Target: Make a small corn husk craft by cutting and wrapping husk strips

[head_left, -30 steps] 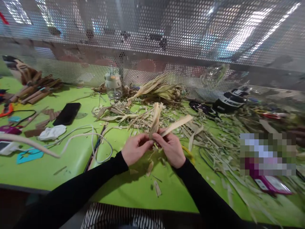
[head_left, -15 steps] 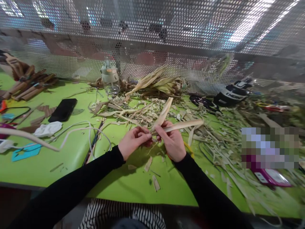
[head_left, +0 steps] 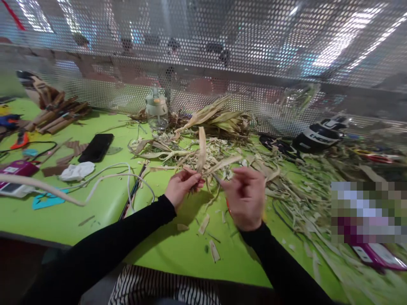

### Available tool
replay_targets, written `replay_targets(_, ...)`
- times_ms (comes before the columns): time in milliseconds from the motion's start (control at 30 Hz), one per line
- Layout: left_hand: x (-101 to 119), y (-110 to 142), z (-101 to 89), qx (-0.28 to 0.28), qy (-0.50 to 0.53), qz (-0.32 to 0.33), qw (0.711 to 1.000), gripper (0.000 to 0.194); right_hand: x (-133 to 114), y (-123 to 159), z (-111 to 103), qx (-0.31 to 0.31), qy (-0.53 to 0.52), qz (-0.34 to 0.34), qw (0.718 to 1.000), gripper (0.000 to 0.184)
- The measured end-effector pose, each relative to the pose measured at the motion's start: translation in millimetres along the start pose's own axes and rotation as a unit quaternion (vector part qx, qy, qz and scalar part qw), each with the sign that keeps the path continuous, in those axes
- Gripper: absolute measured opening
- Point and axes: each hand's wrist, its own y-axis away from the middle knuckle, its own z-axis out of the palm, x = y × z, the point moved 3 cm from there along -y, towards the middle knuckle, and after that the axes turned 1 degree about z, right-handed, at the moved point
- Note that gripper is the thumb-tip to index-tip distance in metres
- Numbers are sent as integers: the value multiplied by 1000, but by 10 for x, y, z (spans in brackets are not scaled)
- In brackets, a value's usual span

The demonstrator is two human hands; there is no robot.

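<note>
Pinching a couple of dried husk strips (head_left: 202, 152) between thumb and fingers, the left hand (head_left: 182, 186) sits near the middle of the green table (head_left: 104, 207), fingers closed tight on the lower ends. One strip stands almost straight up toward 12 o'clock, the other leans off toward 2 o'clock. The right hand (head_left: 246, 197) is just beside it at 3 o'clock, blurry, fingers loosely curled and spread a bit; honestly can't tell if it's got hold of anything, though the tip of the leaning strip ends right by its fingertips.

Both arms are in black sleeves (head_left: 127, 237), and there's a striped bit of clothing (head_left: 159, 288) at 6 o'clock.

Stuff around: a big messy heap of husk scraps (head_left: 286, 186) spreads from 12 to 4 o'clock of the hands, with a bundle of whole husks (head_left: 219, 116) against the perforated metal screen (head_left: 203, 51) at the back. A small bottle (head_left: 156, 111) stands at 11 o'clock, next to that bundle. Off toward 9 to 10 o'clock there's a black phone (head_left: 96, 147), a crumpled white cloth (head_left: 77, 171), a white cable (head_left: 104, 182) looping across the table, and a pile of brown sticks (head_left: 57, 116) farther back. A few loose scraps (head_left: 203, 224) lie on the table just under the hands
</note>
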Motion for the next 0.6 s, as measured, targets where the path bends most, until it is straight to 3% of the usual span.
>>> replay_targets(100,-40,29,25,-53,-46,57,996,20,-188,76,241,-159,137,-103,972,31)
replay_targets(167,-44,42,22,-63,-58,85,993,15,-251,120,326,-188,170,-158,955,18)
replay_targets(233,-33,39,11,-63,-69,87,992,15,-250,137,321,-170,149,-162,961,15)
replay_targets(367,1,25,11,-85,-22,33,996,28,-109,108,197,-124,44,-35,991,17)
replay_targets(500,46,55,29,-82,46,-9,996,31,48,79,154,-129,-38,108,985,27)
replay_targets(600,71,98,58,-89,58,-54,993,33,112,65,155,-132,-66,134,980,28)
